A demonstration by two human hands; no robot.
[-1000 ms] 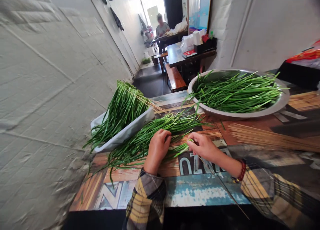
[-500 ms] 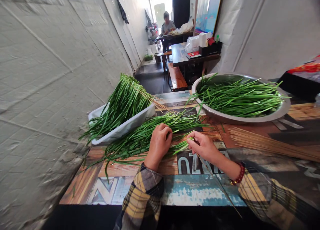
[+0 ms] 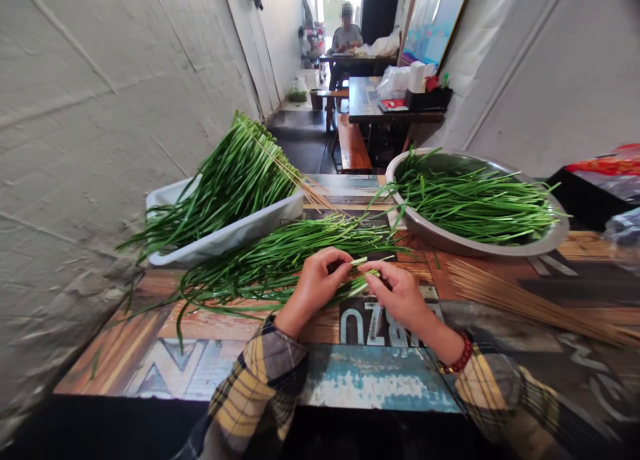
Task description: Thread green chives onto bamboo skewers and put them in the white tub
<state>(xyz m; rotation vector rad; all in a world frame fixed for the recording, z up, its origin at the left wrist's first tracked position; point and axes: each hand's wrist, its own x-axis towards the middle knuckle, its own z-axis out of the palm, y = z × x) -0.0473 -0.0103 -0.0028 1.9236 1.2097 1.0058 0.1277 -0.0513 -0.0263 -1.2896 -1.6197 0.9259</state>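
Observation:
My left hand point(image 3: 320, 280) is closed, its thumb and forefinger pinching the pale end of a garlic chive point(image 3: 359, 262). Facing it, my right hand point(image 3: 400, 297) pinches the cut ends of a few more chives point(image 3: 357, 287). A thin stick, hard to make out, slants below the right hand toward the table edge. Just beyond both hands lies a loose pile of garlic chives point(image 3: 280, 253), leaves to the left. At the left, a white tray point(image 3: 235, 232) bears a thick row of chives point(image 3: 225, 173) with thin skewers point(image 3: 285, 167) through their stem ends.
A metal basin point(image 3: 465, 248) heaped with chives point(image 3: 480, 203) stands at the right. Several bamboo skewers point(image 3: 520, 300) lie in front of it on the patterned table point(image 3: 380, 380). A wall point(image 3: 75, 147) borders the left side. Farther back, a person point(image 3: 346, 37) sits at another table.
My left hand has come toward the right hand and now pinches a chive end beside it. The view has shifted slightly.

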